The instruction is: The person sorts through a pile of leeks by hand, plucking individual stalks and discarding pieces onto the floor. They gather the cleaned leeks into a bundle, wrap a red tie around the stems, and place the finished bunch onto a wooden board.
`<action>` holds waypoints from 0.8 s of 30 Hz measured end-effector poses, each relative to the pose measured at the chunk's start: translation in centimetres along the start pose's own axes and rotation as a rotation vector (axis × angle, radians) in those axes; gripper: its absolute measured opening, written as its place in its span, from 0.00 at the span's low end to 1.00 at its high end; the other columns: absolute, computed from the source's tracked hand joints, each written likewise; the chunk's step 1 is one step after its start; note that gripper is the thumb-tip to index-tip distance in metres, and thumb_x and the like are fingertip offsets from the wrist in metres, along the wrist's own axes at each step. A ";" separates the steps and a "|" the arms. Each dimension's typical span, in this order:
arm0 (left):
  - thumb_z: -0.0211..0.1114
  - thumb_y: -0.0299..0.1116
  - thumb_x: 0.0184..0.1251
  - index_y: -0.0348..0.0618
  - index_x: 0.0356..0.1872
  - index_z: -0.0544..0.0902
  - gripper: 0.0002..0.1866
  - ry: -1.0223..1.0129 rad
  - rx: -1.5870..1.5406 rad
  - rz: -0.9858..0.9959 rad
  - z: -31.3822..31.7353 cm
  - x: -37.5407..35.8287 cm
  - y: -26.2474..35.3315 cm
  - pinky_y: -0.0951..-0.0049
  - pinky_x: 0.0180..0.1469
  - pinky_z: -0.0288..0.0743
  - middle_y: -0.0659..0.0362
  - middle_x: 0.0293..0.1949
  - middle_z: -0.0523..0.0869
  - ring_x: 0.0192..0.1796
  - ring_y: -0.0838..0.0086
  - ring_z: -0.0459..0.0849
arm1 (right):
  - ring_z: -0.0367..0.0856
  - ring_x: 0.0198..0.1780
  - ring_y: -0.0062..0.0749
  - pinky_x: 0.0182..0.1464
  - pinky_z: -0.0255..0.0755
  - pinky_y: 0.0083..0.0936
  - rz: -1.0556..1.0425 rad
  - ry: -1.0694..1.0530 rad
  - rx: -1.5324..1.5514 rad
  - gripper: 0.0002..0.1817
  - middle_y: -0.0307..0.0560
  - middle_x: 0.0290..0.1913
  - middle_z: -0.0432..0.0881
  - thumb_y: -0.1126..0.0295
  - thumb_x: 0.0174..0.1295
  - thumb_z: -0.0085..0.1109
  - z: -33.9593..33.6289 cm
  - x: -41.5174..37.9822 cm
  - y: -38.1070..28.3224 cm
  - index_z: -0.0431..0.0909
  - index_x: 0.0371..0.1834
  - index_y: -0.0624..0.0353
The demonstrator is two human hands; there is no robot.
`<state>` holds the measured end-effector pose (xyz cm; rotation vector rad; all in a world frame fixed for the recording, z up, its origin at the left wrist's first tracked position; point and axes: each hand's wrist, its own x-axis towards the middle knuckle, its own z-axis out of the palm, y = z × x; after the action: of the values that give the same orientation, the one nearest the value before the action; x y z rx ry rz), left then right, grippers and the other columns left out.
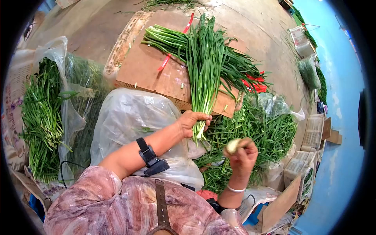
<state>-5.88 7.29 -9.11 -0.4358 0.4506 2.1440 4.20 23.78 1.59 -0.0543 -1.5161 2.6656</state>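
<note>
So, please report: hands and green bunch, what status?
Left hand gripping green bunch. Right hand holding small pale object. Possible obstacle: second bunch lying crosswise underneath.

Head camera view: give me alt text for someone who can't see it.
The left hand grips a bunch of chives laid across another bundle on a brown board; the right hand holds a pale, indistinct item. Loose greens are heaped to the right.

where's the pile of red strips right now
In the head view, the pile of red strips is right of centre, at the right end of the brown board, by the leaf tips of the green bunch lying across it.
</note>
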 end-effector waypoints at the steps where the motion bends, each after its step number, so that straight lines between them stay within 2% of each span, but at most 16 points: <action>1: 0.62 0.25 0.56 0.33 0.30 0.80 0.04 -0.001 -0.002 -0.005 -0.8 0.5 0.0 0.74 0.26 0.80 0.55 0.27 0.84 0.28 0.74 0.84 | 0.79 0.28 0.30 0.25 0.73 0.21 -0.005 -0.068 0.107 0.07 0.49 0.30 0.79 0.74 0.56 0.58 -2.0 0.0 -0.7 0.71 0.33 0.65; 2: 0.62 0.26 0.57 0.34 0.36 0.78 0.07 -0.058 -0.010 -0.016 -1.9 1.1 -0.3 0.71 0.30 0.81 0.55 0.31 0.83 0.30 0.73 0.84 | 0.79 0.27 0.30 0.23 0.73 0.21 -0.008 -0.135 0.215 0.08 0.48 0.29 0.79 0.72 0.56 0.59 -4.4 0.0 -1.1 0.71 0.33 0.65; 3: 0.62 0.27 0.58 0.35 0.42 0.76 0.11 -0.116 -0.017 -0.026 -2.5 1.4 -0.3 0.68 0.33 0.82 0.54 0.34 0.83 0.33 0.72 0.84 | 0.79 0.27 0.30 0.23 0.73 0.21 0.011 -0.047 0.204 0.09 0.48 0.28 0.79 0.71 0.56 0.59 -6.4 -0.3 -1.6 0.71 0.33 0.64; 4: 0.62 0.27 0.58 0.35 0.42 0.76 0.11 -0.117 -0.019 -0.028 -2.3 1.0 -0.1 0.68 0.33 0.82 0.54 0.34 0.83 0.33 0.72 0.84 | 0.80 0.26 0.30 0.23 0.72 0.20 0.029 0.038 0.192 0.09 0.48 0.28 0.79 0.70 0.57 0.59 -8.2 -0.5 -2.0 0.72 0.33 0.64; 5: 0.62 0.30 0.60 0.37 0.44 0.76 0.13 -0.169 -0.067 -0.062 -1.7 0.5 0.1 0.67 0.34 0.82 0.53 0.37 0.82 0.35 0.71 0.83 | 0.80 0.27 0.31 0.24 0.72 0.19 0.171 0.435 -0.256 0.11 0.49 0.30 0.79 0.68 0.57 0.60 -9.8 -0.7 -2.1 0.73 0.37 0.64; 6: 0.62 0.33 0.61 0.38 0.45 0.75 0.14 -0.223 -0.116 -0.092 -1.4 0.3 0.3 0.66 0.34 0.81 0.52 0.40 0.82 0.37 0.71 0.83 | 0.81 0.29 0.33 0.28 0.73 0.19 0.383 0.503 -0.807 0.14 0.50 0.34 0.80 0.68 0.57 0.60 -11.2 -0.6 -1.8 0.74 0.42 0.66; 7: 0.58 0.42 0.64 0.39 0.48 0.75 0.19 -0.289 -0.137 -0.081 -1.6 0.3 0.3 0.64 0.36 0.82 0.47 0.45 0.80 0.39 0.66 0.83 | 0.81 0.29 0.33 0.28 0.73 0.19 0.388 0.501 -0.808 0.14 0.50 0.34 0.80 0.68 0.57 0.60 -10.9 -0.4 -1.6 0.74 0.42 0.66; 9: 0.57 0.45 0.64 0.39 0.50 0.75 0.21 -0.345 -0.181 -0.095 -1.8 0.3 0.2 0.63 0.38 0.82 0.44 0.47 0.79 0.40 0.64 0.83 | 0.81 0.31 0.29 0.31 0.74 0.19 0.059 0.350 -1.608 0.15 0.53 0.40 0.81 0.74 0.56 0.59 -9.9 0.1 -0.6 0.74 0.45 0.71; 11: 0.52 0.51 0.65 0.39 0.54 0.74 0.26 -0.427 -0.239 -0.108 -1.9 0.6 0.2 0.58 0.41 0.81 0.39 0.51 0.76 0.43 0.58 0.83 | 0.81 0.28 0.26 0.30 0.74 0.20 0.212 0.350 -1.020 0.15 0.52 0.38 0.81 0.74 0.56 0.60 -3.6 3.0 -1.5 0.76 0.44 0.70; 12: 0.52 0.51 0.65 0.39 0.54 0.74 0.26 -0.427 -0.235 -0.113 -1.7 0.5 0.2 0.58 0.41 0.81 0.39 0.51 0.76 0.43 0.58 0.83 | 0.79 0.26 0.25 0.29 0.73 0.20 0.124 0.268 -0.972 0.12 0.50 0.34 0.82 0.73 0.55 0.60 -1.6 4.3 -0.9 0.77 0.42 0.68; 14: 0.53 0.51 0.65 0.39 0.53 0.74 0.26 -0.444 -0.238 -0.092 -1.1 0.2 0.4 0.59 0.42 0.81 0.42 0.51 0.77 0.44 0.58 0.83 | 0.79 0.25 0.24 0.27 0.72 0.21 -0.053 0.126 -1.116 0.08 0.48 0.27 0.81 0.73 0.55 0.59 1.4 6.9 1.0 0.77 0.35 0.68; 15: 0.53 0.50 0.65 0.41 0.54 0.73 0.25 -0.507 -0.238 -0.059 -1.3 0.3 0.3 0.60 0.46 0.79 0.48 0.51 0.78 0.46 0.59 0.82 | 0.79 0.25 0.26 0.27 0.71 0.23 0.001 0.045 -1.128 0.08 0.49 0.25 0.81 0.72 0.54 0.60 3.5 8.2 1.2 0.77 0.32 0.67; 16: 0.53 0.50 0.65 0.41 0.54 0.73 0.25 -0.515 -0.235 -0.053 -1.1 0.3 0.1 0.60 0.46 0.79 0.48 0.51 0.78 0.46 0.59 0.82 | 0.80 0.24 0.35 0.28 0.71 0.28 -0.044 -0.026 -1.153 0.10 0.51 0.25 0.80 0.68 0.51 0.63 3.2 9.5 3.1 0.78 0.28 0.66; 18: 0.53 0.48 0.66 0.44 0.54 0.73 0.23 -0.344 -0.279 0.057 -0.8 0.1 -0.4 0.61 0.51 0.76 0.53 0.50 0.80 0.48 0.63 0.81 | 0.76 0.22 0.46 0.31 0.68 0.36 -0.150 -0.100 -1.564 0.13 0.53 0.20 0.78 0.63 0.46 0.66 3.9 11.1 4.8 0.78 0.20 0.62; 20: 0.51 0.48 0.67 0.45 0.54 0.73 0.22 -0.352 -0.249 0.099 -0.5 0.0 -0.2 0.61 0.54 0.74 0.55 0.49 0.80 0.48 0.65 0.80 | 0.74 0.19 0.22 0.17 0.63 0.23 -0.309 -0.115 -1.671 0.11 0.43 0.16 0.75 0.73 0.49 0.65 3.5 11.3 5.7 0.74 0.16 0.66; 24: 0.50 0.50 0.67 0.44 0.54 0.73 0.23 -0.437 -0.263 0.024 -1.0 0.2 -0.4 0.60 0.52 0.75 0.54 0.48 0.80 0.47 0.64 0.81 | 0.72 0.19 0.18 0.17 0.63 0.20 -0.190 -0.080 -1.403 0.10 0.40 0.17 0.74 0.74 0.51 0.63 1.1 11.0 6.7 0.74 0.19 0.65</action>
<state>-5.56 7.17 -10.19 -0.0954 -0.0739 2.2489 -7.12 20.30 -3.56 0.1131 -2.8128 1.0149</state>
